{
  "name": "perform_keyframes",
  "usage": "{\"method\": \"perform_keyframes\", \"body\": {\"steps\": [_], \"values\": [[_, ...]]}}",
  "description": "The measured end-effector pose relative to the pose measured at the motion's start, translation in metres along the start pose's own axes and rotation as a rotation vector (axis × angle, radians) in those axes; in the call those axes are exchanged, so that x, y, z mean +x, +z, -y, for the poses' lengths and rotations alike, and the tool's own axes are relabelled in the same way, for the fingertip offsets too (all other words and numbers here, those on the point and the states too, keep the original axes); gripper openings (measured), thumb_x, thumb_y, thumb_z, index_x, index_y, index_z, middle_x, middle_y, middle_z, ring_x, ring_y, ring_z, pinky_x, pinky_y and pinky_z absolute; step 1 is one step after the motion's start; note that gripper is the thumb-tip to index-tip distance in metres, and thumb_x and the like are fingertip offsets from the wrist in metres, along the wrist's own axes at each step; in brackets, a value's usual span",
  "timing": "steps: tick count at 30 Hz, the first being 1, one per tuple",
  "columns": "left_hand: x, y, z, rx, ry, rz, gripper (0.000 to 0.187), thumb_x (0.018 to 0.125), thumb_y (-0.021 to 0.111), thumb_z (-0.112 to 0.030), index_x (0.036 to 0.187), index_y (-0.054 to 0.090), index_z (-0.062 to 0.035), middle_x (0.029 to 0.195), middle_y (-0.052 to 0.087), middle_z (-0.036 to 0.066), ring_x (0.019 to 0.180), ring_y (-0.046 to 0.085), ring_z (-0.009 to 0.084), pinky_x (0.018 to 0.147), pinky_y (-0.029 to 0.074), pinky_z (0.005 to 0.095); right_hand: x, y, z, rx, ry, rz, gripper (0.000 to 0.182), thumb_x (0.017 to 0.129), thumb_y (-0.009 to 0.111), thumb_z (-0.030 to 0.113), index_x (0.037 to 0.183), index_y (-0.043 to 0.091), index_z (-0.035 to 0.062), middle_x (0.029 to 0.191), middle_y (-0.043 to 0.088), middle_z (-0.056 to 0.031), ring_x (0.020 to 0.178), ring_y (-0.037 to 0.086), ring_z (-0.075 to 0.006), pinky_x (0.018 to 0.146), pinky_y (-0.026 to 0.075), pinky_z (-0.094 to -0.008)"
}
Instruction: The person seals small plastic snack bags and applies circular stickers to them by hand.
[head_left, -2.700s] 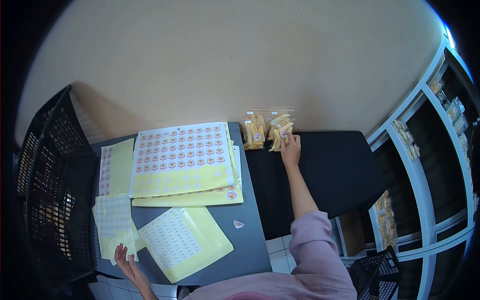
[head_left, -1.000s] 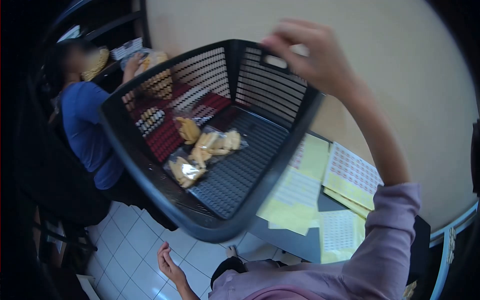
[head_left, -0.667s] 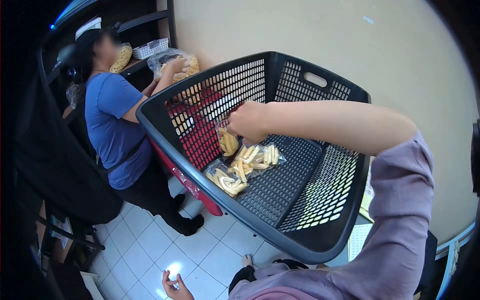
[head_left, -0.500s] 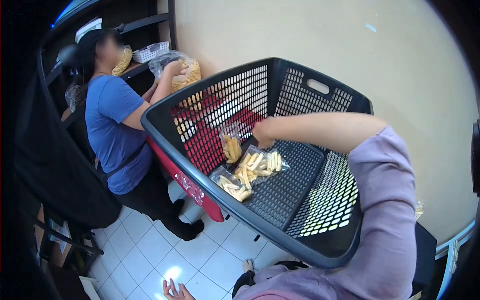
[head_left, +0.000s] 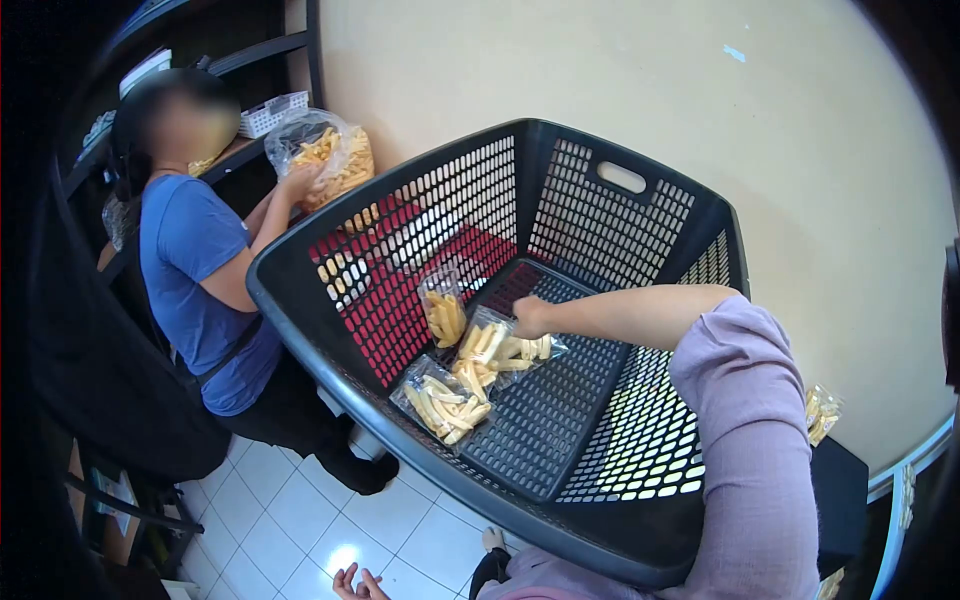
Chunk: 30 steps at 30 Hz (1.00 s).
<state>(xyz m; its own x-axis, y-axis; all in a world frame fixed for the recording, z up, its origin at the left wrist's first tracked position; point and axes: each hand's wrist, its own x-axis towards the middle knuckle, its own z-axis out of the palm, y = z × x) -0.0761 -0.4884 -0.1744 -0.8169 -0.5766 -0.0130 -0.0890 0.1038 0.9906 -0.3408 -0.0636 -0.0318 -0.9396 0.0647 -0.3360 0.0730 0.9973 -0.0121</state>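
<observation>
My right hand (head_left: pixel 532 316) reaches down inside a large black plastic basket (head_left: pixel 640 540), fingers closed at the upper edge of a clear bag of pale yellow snack sticks (head_left: pixel 484 345). Partly beneath that bag lies another bag of sticks (head_left: pixel 530 350). One bag (head_left: pixel 443 312) leans against the basket's left wall, and another (head_left: pixel 446 408) rests nearer the front rim. My left hand (head_left: pixel 358 582) hangs at the bottom edge of the view, outside the basket, holding nothing, with fingers apart and slightly bent.
A co-worker in a blue shirt (head_left: pixel 195 270) stands left of the basket, hands at a large clear bag of sticks (head_left: pixel 345 165). Dark shelving (head_left: pixel 265 50) is behind them. Something red shows through the basket wall. Another snack bag (head_left: pixel 822 412) lies to the right, near the wall.
My right hand has moved down onto a snack bag, whose top now tilts up beside the fingers. The view has shifted, and the co-worker's hand has lowered at the large bag.
</observation>
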Motion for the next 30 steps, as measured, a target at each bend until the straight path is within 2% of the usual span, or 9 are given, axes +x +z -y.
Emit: {"method": "perform_keyframes", "body": {"steps": [4,8,14,15,16,18,19,24,30], "values": [[0.008,0.013,0.024,0.094,0.081,0.286,0.029,0.082,0.052,-0.004,0.108,0.042,0.001,0.104,0.053,0.013,0.077,0.054,0.0145,0.064,0.045,0.0238,-0.002,-0.026,0.012,0.123,-0.121,-0.11,0.035,0.058,0.067,0.02,0.087,0.062,0.0024,0.087,0.061,-0.0161,0.081,0.059,-0.0259,0.072,0.047,-0.033],[-0.005,0.018,0.001,-0.04,-0.195,0.951,0.029,0.085,0.048,-0.01,0.112,0.042,-0.0045,0.108,0.052,0.009,0.083,0.053,0.0165,0.071,0.045,0.0271,-0.03,-0.094,0.035,0.026,-0.213,-0.084,0.028,0.061,0.066,0.017,0.087,0.064,0.0073,0.078,0.062,-0.0143,0.077,0.06,-0.0261,0.069,0.048,-0.0329],[-0.039,0.052,-0.055,0.265,-0.356,1.595,0.043,0.086,0.049,-0.019,0.125,0.035,-0.0088,0.113,0.05,0.011,0.101,0.047,0.0192,0.083,0.04,0.0307,-0.155,-0.185,0.019,0.05,-0.469,-0.82,0.017,0.071,0.054,0.008,0.086,0.061,0.0014,0.072,0.06,-0.017,0.065,0.061,-0.0241,0.06,0.048,-0.0302],[-0.037,0.045,0.03,0.295,0.147,1.532,0.027,0.082,0.051,-0.017,0.104,0.052,-0.0014,0.101,0.054,0.013,0.098,0.051,0.0187,0.081,0.041,0.0327,-0.181,-0.194,0.009,0.116,-0.498,-0.931,0.017,0.073,0.054,0.008,0.086,0.06,0.001,0.071,0.06,-0.0152,0.065,0.06,-0.021,0.061,0.048,-0.0286],[-0.042,0.054,0.027,0.305,0.149,1.557,0.027,0.082,0.051,-0.017,0.104,0.052,-0.0014,0.101,0.054,0.013,0.098,0.051,0.0187,0.081,0.041,0.0327,-0.208,-0.201,-0.002,0.179,-0.521,-1.043,0.016,0.074,0.054,0.008,0.087,0.059,0.0006,0.07,0.06,-0.0134,0.066,0.06,-0.0179,0.062,0.048,-0.027],[-0.057,0.091,0.004,0.071,-0.413,1.89,0.022,0.086,0.047,-0.016,0.099,0.048,0.0008,0.095,0.056,0.01,0.089,0.05,0.0132,0.076,0.039,0.0255,-0.257,-0.202,-0.034,0.299,-0.593,-1.291,0.016,0.072,0.057,0.01,0.082,0.059,-0.0029,0.075,0.06,-0.0122,0.066,0.059,-0.0141,0.061,0.047,-0.0256],[-0.084,0.113,-0.072,0.053,-0.354,1.986,0.029,0.087,0.047,-0.018,0.109,0.041,0.0,0.09,0.054,0.006,0.084,0.049,0.0107,0.074,0.039,0.0241,-0.302,-0.205,-0.03,0.433,-0.426,-1.257,0.016,0.075,0.053,0.007,0.085,0.056,-0.0047,0.07,0.057,-0.0096,0.061,0.053,-0.0118,0.057,0.044,-0.0227],[-0.166,0.182,-0.146,0.053,-0.103,2.129,0.029,0.082,0.053,-0.012,0.106,0.044,-0.0005,0.091,0.053,0.006,0.084,0.05,0.0118,0.072,0.039,0.0245,-0.412,-0.134,-0.116,0.736,-0.45,-1.459,0.012,0.075,0.056,0.006,0.084,0.057,-0.0018,0.077,0.058,-0.0057,0.067,0.055,-0.0092,0.062,0.045,-0.0224],[-0.254,0.283,-0.182,-0.591,0.107,1.737,0.045,0.071,0.06,-0.017,0.11,0.04,-0.0046,0.108,0.046,0.008,0.095,0.045,0.0154,0.076,0.038,0.0281,-0.468,0.024,-0.168,1.101,-0.006,-1.132,0.01,0.075,0.056,-0.001,0.085,0.055,0.0008,0.08,0.055,-0.003,0.072,0.054,-0.0082,0.065,0.044,-0.0212]]}}
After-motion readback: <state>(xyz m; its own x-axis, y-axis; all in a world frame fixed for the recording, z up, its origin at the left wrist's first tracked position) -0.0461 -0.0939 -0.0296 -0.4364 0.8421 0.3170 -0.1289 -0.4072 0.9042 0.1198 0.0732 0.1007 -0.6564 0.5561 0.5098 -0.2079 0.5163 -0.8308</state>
